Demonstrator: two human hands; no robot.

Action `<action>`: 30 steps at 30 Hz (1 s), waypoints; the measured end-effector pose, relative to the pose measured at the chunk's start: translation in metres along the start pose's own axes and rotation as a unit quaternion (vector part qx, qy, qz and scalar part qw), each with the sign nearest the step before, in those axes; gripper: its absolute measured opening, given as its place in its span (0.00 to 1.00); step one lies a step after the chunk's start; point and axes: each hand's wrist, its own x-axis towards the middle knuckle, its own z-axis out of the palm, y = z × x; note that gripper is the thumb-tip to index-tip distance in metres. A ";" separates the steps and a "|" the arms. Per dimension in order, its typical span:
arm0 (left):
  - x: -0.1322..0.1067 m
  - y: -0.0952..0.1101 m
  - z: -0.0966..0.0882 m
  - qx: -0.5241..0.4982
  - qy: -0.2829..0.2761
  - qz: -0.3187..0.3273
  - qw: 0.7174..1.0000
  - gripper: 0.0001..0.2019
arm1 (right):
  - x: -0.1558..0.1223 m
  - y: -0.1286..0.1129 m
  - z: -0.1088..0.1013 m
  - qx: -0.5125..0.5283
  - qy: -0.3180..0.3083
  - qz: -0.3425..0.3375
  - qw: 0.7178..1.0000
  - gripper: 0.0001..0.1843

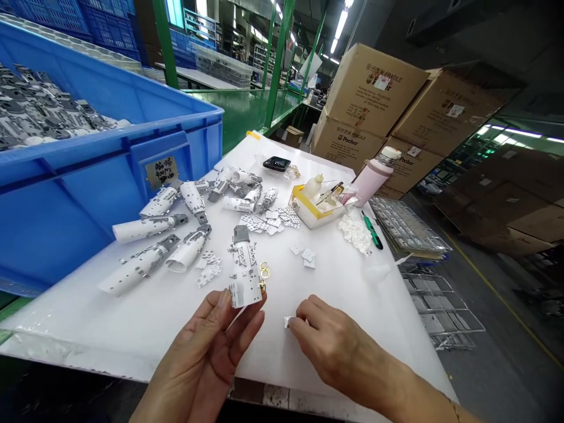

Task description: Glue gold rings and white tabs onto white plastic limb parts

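Between thumb and fingers, my left hand (pixel 211 346) grips a white cylindrical model part (pixel 244 273) with grey detailing and a grey tip pointing away from me. Gold rings (pixel 264 270) hang or lie at its right side; I cannot tell which. My right hand (pixel 335 341) is low over the white table, thumb and fingers pinched at a small silvery-white piece (pixel 288 322) mostly hidden under the fingertips. Beyond my hands lie small white cards with dots (pixel 273 220), with a few loose ones (pixel 308 257) nearer.
Several similar white-grey parts (pixel 143 264) lie at the left, before a blue crate (pixel 176 126) full of them. Farther back are a black-screened device (pixel 277 163), a yellow-edged tray (pixel 308 205), a pink bottle (pixel 372 179), crumpled tissue (pixel 355 232) and a green cutter (pixel 372 230). Cartons (pixel 374 88) stand behind.
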 end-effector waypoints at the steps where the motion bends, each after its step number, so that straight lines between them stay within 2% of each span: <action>1: 0.000 -0.001 0.001 -0.003 0.001 -0.009 1.000 0.06 | 0.001 -0.002 0.001 -0.020 0.010 -0.011 1.000 0.13; 5: -0.004 -0.002 0.004 -0.016 -0.001 -0.035 0.999 0.03 | 0.004 -0.001 0.005 -0.063 0.044 -0.038 0.996 0.13; 8: -0.006 -0.004 0.005 -0.006 -0.005 -0.040 0.999 0.04 | 0.006 0.004 0.001 0.025 0.120 -0.008 0.992 0.11; 10: -0.005 -0.007 0.003 0.010 -0.026 -0.039 0.999 0.05 | 0.009 0.003 -0.007 0.141 0.208 0.044 0.967 0.07; 12: -0.003 -0.010 0.001 0.027 -0.056 -0.035 0.997 0.07 | 0.013 -0.001 -0.016 0.222 0.302 0.093 0.922 0.06; 14: -0.003 -0.013 0.001 0.039 -0.081 -0.037 0.995 0.08 | 0.020 -0.007 -0.021 0.238 0.375 0.104 0.890 0.07; 16: -0.005 -0.014 0.003 0.048 -0.091 -0.050 0.993 0.08 | 0.027 -0.011 -0.023 0.222 0.415 0.080 0.879 0.08; 23: -0.017 -0.017 0.017 0.032 -0.079 -0.061 0.994 0.05 | 0.037 -0.009 -0.011 0.127 0.431 0.026 0.893 0.09; 30: -0.007 -0.020 0.006 0.035 -0.118 -0.073 0.990 0.05 | 0.033 -0.005 -0.005 0.057 0.423 -0.014 0.904 0.11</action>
